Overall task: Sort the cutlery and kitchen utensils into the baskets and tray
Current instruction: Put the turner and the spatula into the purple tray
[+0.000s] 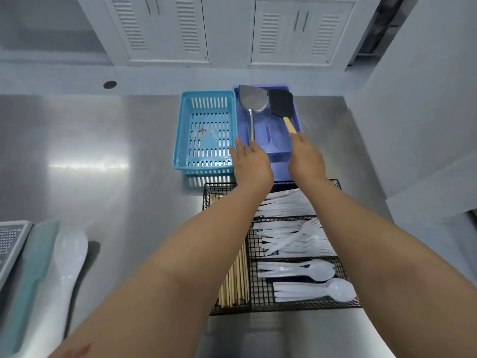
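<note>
Forearms [180,267], steel turner [251,99] — black spatula [281,103]

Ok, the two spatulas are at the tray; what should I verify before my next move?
1. Steel spatula over the purple plastic tray: ok.
2. Black spatula with wooden handle over the same tray: ok.
3. Left hand grip on the steel handle: cannot tell, fingers hidden.
4. Right hand grip on the wooden handle: cannot tell.
5. Blue slotted plastic basket holds no utensils: ok.
6. Black wire basket clear of both hands: ok.
</note>
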A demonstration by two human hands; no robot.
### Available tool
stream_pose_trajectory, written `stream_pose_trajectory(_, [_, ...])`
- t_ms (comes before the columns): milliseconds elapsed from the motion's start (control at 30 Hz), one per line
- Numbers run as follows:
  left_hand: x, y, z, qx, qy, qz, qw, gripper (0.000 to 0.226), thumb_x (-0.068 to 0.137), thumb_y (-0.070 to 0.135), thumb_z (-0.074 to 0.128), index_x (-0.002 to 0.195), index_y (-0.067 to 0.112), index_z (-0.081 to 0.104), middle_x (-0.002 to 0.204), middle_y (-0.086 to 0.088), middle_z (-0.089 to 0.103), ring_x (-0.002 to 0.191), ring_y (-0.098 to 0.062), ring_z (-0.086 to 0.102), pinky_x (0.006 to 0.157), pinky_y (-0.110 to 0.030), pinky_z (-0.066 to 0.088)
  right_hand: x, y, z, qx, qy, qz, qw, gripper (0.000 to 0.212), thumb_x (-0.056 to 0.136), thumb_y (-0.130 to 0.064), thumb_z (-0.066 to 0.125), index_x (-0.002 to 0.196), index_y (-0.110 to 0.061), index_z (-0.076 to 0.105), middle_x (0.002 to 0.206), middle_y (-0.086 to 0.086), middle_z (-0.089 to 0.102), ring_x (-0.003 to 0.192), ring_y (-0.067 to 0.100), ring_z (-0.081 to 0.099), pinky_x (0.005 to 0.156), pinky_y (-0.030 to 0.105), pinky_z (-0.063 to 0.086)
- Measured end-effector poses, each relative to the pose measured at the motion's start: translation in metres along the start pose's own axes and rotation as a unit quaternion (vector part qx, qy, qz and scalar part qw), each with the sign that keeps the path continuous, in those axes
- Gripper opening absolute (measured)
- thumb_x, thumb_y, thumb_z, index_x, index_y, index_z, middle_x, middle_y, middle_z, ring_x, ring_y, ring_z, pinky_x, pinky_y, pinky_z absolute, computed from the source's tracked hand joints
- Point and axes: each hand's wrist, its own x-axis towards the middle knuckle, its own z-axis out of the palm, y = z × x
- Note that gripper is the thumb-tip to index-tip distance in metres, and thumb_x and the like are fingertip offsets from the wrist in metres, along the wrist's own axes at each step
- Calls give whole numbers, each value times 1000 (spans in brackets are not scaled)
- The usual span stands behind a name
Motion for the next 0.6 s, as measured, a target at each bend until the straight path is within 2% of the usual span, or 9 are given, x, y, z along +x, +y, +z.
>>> stream_pose_trajectory(100, [10, 4, 4, 3, -6, -12, 1000, 70, 92, 11, 49, 150, -4, 13, 155, -25, 25, 149, -37, -5, 120, -49, -5, 12, 1, 8, -12, -10, -8, 1000, 58, 87, 7, 44, 142, -9, 36, 140, 16, 42, 106, 41, 53, 81, 46, 47])
stream_pose_trajectory(200, [16, 6, 10, 9, -7, -17, 1000, 71, 92, 13, 47, 151, -2, 13, 158, -21, 20, 149, -34, -9, 118, -51, -9, 19, 3, 20, -18, -12, -17, 1000, 58, 87, 10, 44, 143, -5, 35, 143, 18, 39, 110, 42, 51, 85, 44, 43])
stream_pose_trajectory(300, [18, 4, 20, 34, -17, -12, 999, 74, 93, 18, 46, 153, 1, 6, 161, -17, 11, 148, -33, -15, 117, -53, -13, 20, 4, 31, -8, -39, -19, 999, 62, 88, 7, 45, 147, -6, 30, 152, 17, 30, 127, 40, 40, 104, 42, 32])
stream_pose_trajectory(400, [19, 0, 28, 60, -30, -1, 998, 77, 95, 24, 44, 154, 3, -1, 163, -15, 3, 147, -32, -19, 115, -53, -15, 18, 8, 39, -8, -77, -23, 997, 62, 93, 0, 42, 150, -8, 23, 158, 14, 19, 142, 29, 27, 117, 43, 13])
stream_pose_trajectory(600, [17, -10, 30, 29, -9, 40, 999, 60, 104, 40, 13, 155, 9, 6, 163, -10, 1, 148, -26, -18, 116, -52, -16, 10, 11, 35, -19, -93, -19, 995, 52, 104, -29, 29, 152, -12, 19, 160, 11, 17, 147, 25, 15, 117, 46, 14])
